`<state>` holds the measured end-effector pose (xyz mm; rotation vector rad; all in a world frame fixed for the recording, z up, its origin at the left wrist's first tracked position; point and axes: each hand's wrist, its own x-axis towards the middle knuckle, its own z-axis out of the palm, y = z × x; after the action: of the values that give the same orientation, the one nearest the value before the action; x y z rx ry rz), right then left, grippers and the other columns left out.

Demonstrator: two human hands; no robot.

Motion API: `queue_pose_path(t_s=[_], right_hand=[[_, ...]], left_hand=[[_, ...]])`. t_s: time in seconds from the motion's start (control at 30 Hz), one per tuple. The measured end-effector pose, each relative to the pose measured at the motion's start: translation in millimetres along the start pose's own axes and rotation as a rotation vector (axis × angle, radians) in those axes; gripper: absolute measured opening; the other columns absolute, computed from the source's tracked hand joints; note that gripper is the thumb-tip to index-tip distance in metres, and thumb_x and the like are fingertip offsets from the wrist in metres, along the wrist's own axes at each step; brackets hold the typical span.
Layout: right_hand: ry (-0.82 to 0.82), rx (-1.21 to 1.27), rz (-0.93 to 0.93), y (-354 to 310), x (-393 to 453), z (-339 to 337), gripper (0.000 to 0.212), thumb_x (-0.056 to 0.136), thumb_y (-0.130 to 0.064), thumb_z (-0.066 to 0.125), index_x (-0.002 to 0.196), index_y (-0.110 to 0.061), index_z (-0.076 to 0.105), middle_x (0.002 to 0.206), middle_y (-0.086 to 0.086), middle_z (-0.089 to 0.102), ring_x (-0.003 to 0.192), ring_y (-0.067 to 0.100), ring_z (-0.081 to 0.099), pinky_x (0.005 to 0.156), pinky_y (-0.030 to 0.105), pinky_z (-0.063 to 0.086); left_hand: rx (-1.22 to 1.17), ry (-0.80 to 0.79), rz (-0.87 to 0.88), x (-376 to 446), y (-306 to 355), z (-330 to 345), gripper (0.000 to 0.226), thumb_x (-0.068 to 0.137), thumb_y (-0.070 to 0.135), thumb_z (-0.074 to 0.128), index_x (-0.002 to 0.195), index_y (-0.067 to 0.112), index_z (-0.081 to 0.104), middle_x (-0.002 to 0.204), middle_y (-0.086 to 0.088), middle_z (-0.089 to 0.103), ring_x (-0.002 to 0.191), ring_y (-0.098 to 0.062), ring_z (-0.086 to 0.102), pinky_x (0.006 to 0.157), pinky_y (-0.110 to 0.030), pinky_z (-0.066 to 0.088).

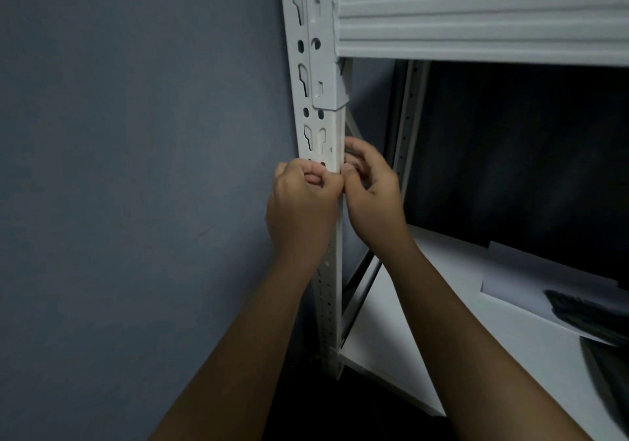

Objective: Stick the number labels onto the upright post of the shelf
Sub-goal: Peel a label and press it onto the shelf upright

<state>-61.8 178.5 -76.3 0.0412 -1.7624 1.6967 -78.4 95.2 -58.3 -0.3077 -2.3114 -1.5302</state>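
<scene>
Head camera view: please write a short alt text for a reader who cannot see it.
Two hands, left hand and right hand, meet at the front edge of a white perforated shelf post beside a blue wall. No label is clearly visible.

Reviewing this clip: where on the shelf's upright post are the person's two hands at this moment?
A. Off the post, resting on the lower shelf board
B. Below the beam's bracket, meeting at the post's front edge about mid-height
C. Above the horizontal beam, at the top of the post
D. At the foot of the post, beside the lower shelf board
B: the left hand and right hand meet on the upright post below the beam's bracket, well above the lower shelf board.
</scene>
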Motion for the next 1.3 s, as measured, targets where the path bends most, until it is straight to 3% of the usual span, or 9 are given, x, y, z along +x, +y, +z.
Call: queue_pose_path(t_s=[0.23, 0.33, 0.43, 0.53, 0.83, 0.97, 1.1, 1.3], right_hand=[[0.023, 0.003, 0.02, 0.9, -0.1, 2.0, 0.034, 0.097, 0.005, 0.039, 0.119, -0.016, 0.055, 0.109, 0.002, 0.067, 0.103, 0.008, 0.065, 0.09, 0.026, 0.054], [-0.001, -0.018, 0.019, 0.4, 0.1, -0.2, 0.032, 0.098, 0.003, 0.039, 0.118, -0.017, 0.054, 0.109, -0.002, 0.066, 0.102, 0.005, 0.065, 0.089, 0.028, 0.055], [-0.027, -0.05, 0.028, 0.3, 0.5, -3.4, 0.034, 0.098, 0.002, 0.039, 0.123, -0.016, 0.053, 0.113, -0.001, 0.066, 0.107, 0.009, 0.064, 0.092, 0.033, 0.055], [-0.039, -0.038, 0.05, -1.1, -0.3, -5.1, 0.036, 0.098, 0.003, 0.04, 0.128, -0.012, 0.052, 0.118, 0.001, 0.065, 0.109, 0.01, 0.064, 0.093, 0.033, 0.054], [-0.013, -0.021, 0.057, -8.4, -14.1, -5.4, 0.041, 0.096, 0.001, 0.049, 0.136, -0.01, 0.051, 0.128, 0.001, 0.063, 0.117, 0.007, 0.06, 0.101, 0.031, 0.049], [0.043, -0.128, -0.014, -9.1, -22.6, -2.3, 0.033, 0.096, -0.003, 0.052, 0.126, -0.016, 0.058, 0.121, -0.003, 0.062, 0.11, -0.001, 0.059, 0.091, 0.017, 0.05], [0.141, -0.362, -0.253, -6.9, -30.4, 1.5, 0.019, 0.091, -0.004, 0.061, 0.105, -0.017, 0.067, 0.106, -0.003, 0.059, 0.1, 0.001, 0.057, 0.086, 0.011, 0.045], [-0.044, -0.326, -0.308, -19.6, -29.6, 0.5, 0.018, 0.092, -0.009, 0.062, 0.105, -0.021, 0.067, 0.101, -0.004, 0.063, 0.097, 0.002, 0.06, 0.083, 0.014, 0.047]], left_hand=[[0.077, -0.022, 0.092, -12.8, -9.8, 5.0, 0.009, 0.084, 0.022, 0.06, 0.077, 0.018, 0.057, 0.087, 0.007, 0.049, 0.065, -0.011, 0.049, 0.061, -0.029, 0.044], [0.053, -0.023, 0.056, -17.4, -21.3, 4.1, 0.006, 0.081, 0.022, 0.062, 0.077, 0.019, 0.059, 0.082, 0.01, 0.046, 0.061, -0.002, 0.049, 0.056, -0.019, 0.038], [-0.044, 0.005, 0.074, -9.8, -25.6, -3.2, 0.008, 0.078, 0.016, 0.064, 0.077, 0.021, 0.058, 0.082, 0.01, 0.049, 0.064, 0.002, 0.051, 0.059, -0.015, 0.041], [-0.22, -0.065, 0.108, -2.3, -22.3, -13.5, 0.015, 0.082, 0.007, 0.063, 0.078, 0.021, 0.059, 0.086, 0.005, 0.054, 0.065, 0.005, 0.051, 0.06, -0.009, 0.041], [-0.516, -0.261, -0.032, 3.2, -24.1, -29.8, 0.013, 0.091, 0.007, 0.057, 0.087, 0.019, 0.063, 0.072, 0.002, 0.062, 0.065, 0.0, 0.055, 0.06, -0.012, 0.045], [-0.555, -0.304, -0.036, 1.8, -20.4, -35.6, 0.014, 0.093, 0.005, 0.053, 0.09, 0.016, 0.061, 0.073, 0.002, 0.062, 0.065, 0.003, 0.057, 0.06, -0.011, 0.046], [-0.563, -0.334, -0.024, 0.4, -17.2, -41.5, 0.011, 0.092, 0.007, 0.055, 0.096, 0.012, 0.064, 0.075, 0.006, 0.066, 0.07, 0.0, 0.06, 0.062, -0.013, 0.049], [-0.605, -0.327, 0.018, -0.6, -16.6, -47.4, 0.007, 0.086, 0.006, 0.063, 0.087, 0.012, 0.066, 0.071, 0.009, 0.07, 0.069, 0.0, 0.065, 0.063, -0.011, 0.048]])
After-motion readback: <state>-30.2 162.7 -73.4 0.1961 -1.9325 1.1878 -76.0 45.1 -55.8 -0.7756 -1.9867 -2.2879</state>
